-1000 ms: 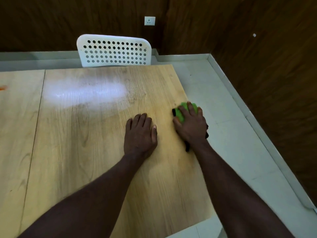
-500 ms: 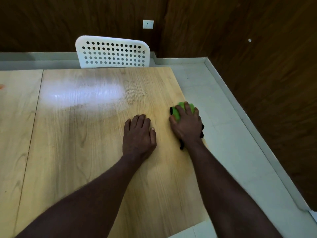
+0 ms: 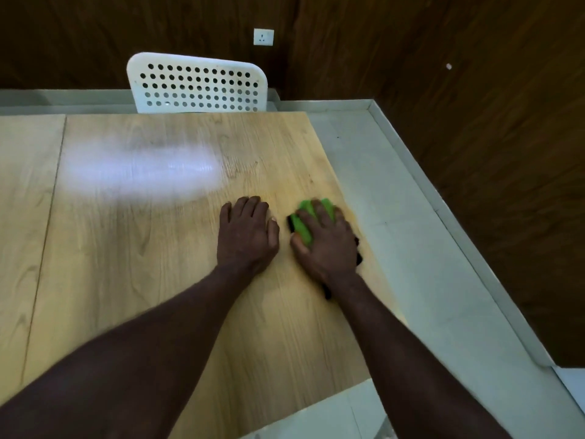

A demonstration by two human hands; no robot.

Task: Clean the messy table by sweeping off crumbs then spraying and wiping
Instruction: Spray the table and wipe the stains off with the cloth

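Note:
My right hand [image 3: 329, 242] presses down on a green and black cloth [image 3: 300, 228] near the right edge of the light wooden table [image 3: 158, 248]. Green folds show between and beside my fingers; black parts stick out under the wrist and at the right side. My left hand [image 3: 247, 232] lies flat, palm down, on the tabletop just left of the cloth, with fingers together and nothing under it. No crumbs are visible around my hands.
A white perforated chair back [image 3: 198, 83] stands at the table's far edge. Grey tiled floor [image 3: 411, 232] runs along the right side, bounded by dark wooden walls. A bright light reflection lies on the table's far left. A wall socket [image 3: 263, 37] sits above the chair.
My right hand has slid the cloth a little to the left and nearer along the table's right edge. My left hand has stayed flat in about the same place.

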